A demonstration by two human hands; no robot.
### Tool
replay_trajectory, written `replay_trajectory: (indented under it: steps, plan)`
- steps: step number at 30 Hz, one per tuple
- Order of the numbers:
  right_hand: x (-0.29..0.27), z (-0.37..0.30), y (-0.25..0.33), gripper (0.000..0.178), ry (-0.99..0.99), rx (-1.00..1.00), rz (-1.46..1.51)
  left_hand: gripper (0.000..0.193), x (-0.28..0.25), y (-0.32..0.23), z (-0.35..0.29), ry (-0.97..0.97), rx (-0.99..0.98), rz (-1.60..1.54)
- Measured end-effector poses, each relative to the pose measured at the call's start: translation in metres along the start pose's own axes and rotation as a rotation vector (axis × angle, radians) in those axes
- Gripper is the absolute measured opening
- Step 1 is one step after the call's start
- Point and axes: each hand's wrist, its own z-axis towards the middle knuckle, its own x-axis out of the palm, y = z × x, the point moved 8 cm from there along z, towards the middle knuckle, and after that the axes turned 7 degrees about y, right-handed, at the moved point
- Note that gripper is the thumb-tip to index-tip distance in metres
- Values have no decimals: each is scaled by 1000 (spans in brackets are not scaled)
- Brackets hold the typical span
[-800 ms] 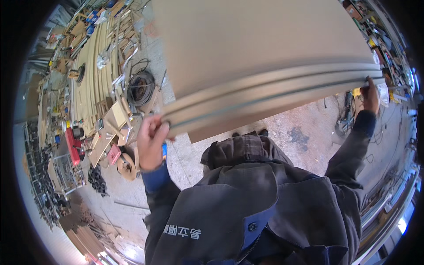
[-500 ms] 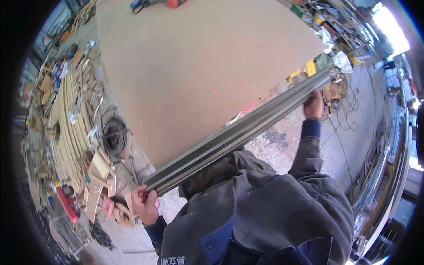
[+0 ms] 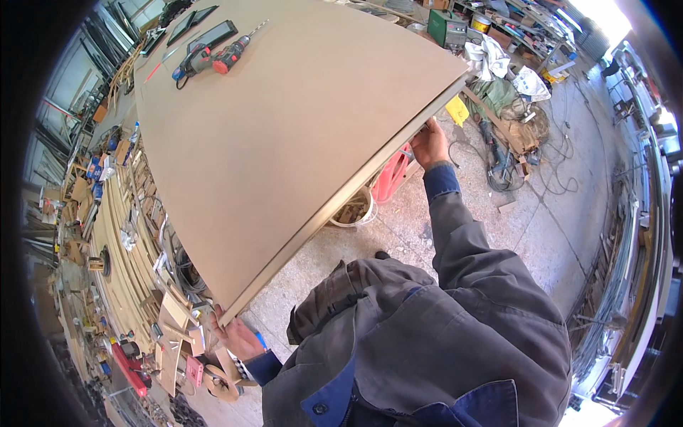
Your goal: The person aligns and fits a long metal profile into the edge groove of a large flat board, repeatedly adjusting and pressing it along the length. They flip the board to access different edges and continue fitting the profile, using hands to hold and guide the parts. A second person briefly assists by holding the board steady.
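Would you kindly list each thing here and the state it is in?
Large tan board: lying flat, gripped along its near edge.
Left hand: closed on the board's near left corner.
Right hand: closed on the board's near right edge.
Power drill: lying on the board's far end.
White bucket: upright under the board.

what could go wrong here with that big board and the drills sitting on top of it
1. The two power drills lie loose near the far end of the big board; if the board tilts, they could slide off.
2. The left hand and right hand grip only the near edge, wide apart, so a slip at either corner may drop or twist the panel.
3. Cables and scrap lie on the floor to the right, a likely trip hazard.
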Motion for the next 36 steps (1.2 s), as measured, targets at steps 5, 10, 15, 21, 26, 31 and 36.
replay_trajectory:
  steps: [5,10,15,21,26,31,36]
  plan:
    - [7,11,2,41,-20,62,-99,45,-23,30,7,-91,-69,-78]
    - [13,12,8,44,10,126,-189,40,-7,51,3,-121,-150,-332]
    - [19,22,10,38,88,145,-110,51,35,49,4,11,-186,-347]
    - [7,33,6,38,110,219,-97,77,68,44,3,217,-139,-425]
    - [4,30,9,38,84,259,-144,84,62,51,7,-23,-120,-256]
    - [5,32,17,40,110,272,-227,81,42,64,8,-158,-164,-236]
    - [12,26,19,39,56,271,-242,83,43,65,5,-251,-185,-272]
